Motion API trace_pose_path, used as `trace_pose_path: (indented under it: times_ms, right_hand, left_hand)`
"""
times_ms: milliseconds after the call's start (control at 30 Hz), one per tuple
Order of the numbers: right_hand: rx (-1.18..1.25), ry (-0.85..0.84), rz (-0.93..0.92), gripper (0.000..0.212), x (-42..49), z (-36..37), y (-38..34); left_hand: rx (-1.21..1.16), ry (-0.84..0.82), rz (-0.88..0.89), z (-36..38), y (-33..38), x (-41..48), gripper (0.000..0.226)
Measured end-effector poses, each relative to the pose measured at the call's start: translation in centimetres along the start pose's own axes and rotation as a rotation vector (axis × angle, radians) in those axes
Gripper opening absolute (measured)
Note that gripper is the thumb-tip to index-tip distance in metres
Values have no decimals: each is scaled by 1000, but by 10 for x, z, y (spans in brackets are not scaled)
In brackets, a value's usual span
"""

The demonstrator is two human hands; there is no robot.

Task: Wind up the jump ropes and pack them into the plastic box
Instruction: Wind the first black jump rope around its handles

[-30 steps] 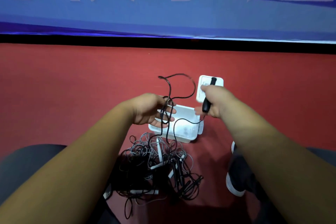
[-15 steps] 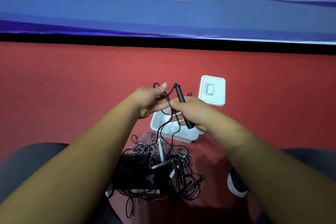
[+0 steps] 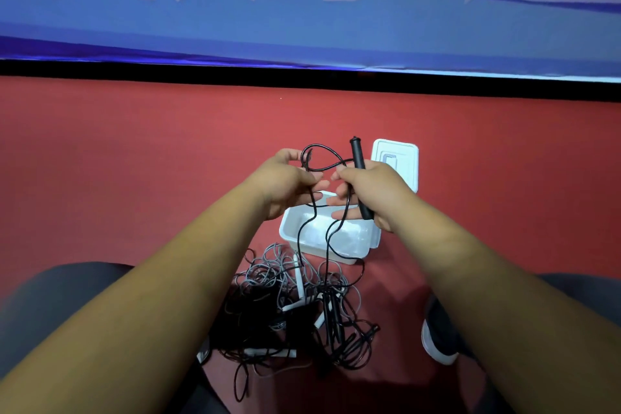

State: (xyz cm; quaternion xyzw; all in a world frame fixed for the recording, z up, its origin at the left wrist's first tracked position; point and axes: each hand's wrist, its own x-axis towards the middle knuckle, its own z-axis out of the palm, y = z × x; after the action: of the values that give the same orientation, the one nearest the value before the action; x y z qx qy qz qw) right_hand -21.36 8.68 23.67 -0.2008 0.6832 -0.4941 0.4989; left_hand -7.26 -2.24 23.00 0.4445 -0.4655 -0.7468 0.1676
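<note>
Your R hand (image 3: 373, 193) grips the black handle (image 3: 359, 175) upright. L hand (image 3: 287, 185) pinches the black jump rope (image 3: 321, 158), so a loop forms btw them for coiling. Both hang over the open plastic box (image 3: 289, 239), mid-floor and well short of the floor's (image 3: 134, 161) far edge. The lid (image 3: 403, 158) lies just behind it. The cord trails into the tangled rope pile (image 3: 285, 306) at the box's near wall, so it'll likely snag.

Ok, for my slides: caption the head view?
Right hand holds a black jump-rope handle, left hand loops its cord above the open plastic box.
</note>
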Motion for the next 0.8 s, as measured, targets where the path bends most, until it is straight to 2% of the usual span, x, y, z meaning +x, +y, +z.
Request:
trace_pose_path:
  times_ms: [100,233,400,533,600,667,800]
  right_hand:
    - [60,80,32,17,5,-10,0]
    - [190,233,82,9,18,-26,3]
    - [361,428,234,19,27,-51,12]
    - [352,442,291,19,29,-61,16]
    - [200,374,282,13,28,-59,17]
    - [52,267,258,11,23,-53,16]
    - [-6,89,192,21,14,-43,7]
  left_hand:
    - [102,56,31,-8,3,3,18]
    - [156,214,88,-20,7,7,16]
    - [44,464,154,-39,15,15,22]
    - [-141,651,159,-49,28,14,26]
    - [-69,647,144,-49,29,12,22]
    - [150,560,165,-44,26,8,25]
    - [520,378,194,-32,16,3,30]
